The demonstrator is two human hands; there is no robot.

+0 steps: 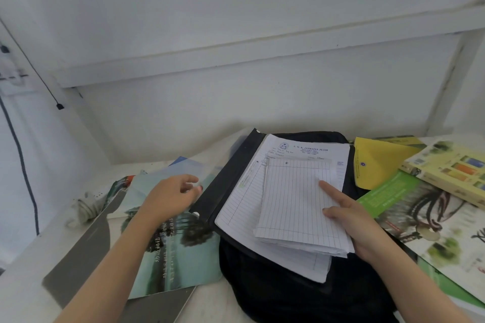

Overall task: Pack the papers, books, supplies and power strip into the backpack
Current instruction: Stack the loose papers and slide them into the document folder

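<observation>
Right hand (351,220): grips a folded stack of lined papers (296,204) at its right edge. The thumb and straight forefinger lie on top; the other fingers are hidden beneath.

Left hand (173,196): fingers loosely curled at the left edge of the folder (225,178), where a clear flap lies. Whether they pinch the flap cannot be told.

Folder: black and open. It rests tilted on the backpack (275,283), with its upper corner toward the wall. A larger lined sheet (244,207) with a printed letterhead lies in it, and the papers are held just above or upon that sheet.

Backpack: black, lying on the desk (23,265) in front of the person, largely covered by the folder.

Left of the backpack: a teal picture booklet (170,257) lies under the left forearm, overlapping a grey board (78,257). Beyond them is a white power strip (97,195) with its cord bundled beside it, partly hidden by printed sheets.

Right of the backpack: a yellow envelope (378,162) touches the folder's far corner. A green-edged magazine (420,215) lies nearer. A pale yellow book (451,170) rests on the magazine's far end.

Far left: a dark cable (23,165) hangs down the wall.
</observation>
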